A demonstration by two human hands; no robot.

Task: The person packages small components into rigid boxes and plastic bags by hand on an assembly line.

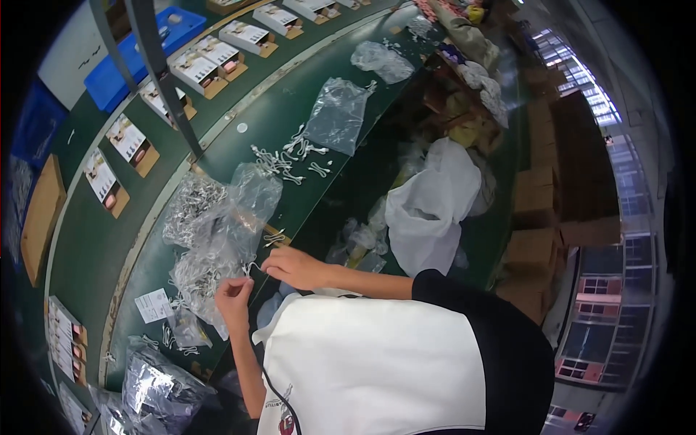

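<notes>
Close in front of my body, a short white cable is pinched between my two hands. My left hand is closed on its lower end, and my right hand grips it from the other side with bent fingers. Beside them on the green bench lies a clear plastic bag full of white cables, with a second filled bag behind it. One folded cable rests at the bench edge, just beyond my right hand. Farther off is a loose pile of white cables.
Printed boxes stand in a row along the curved line behind a metal post. A blue tray is at the far left. Clear bags lie up the bench. To the right are a white sack and brown cartons.
</notes>
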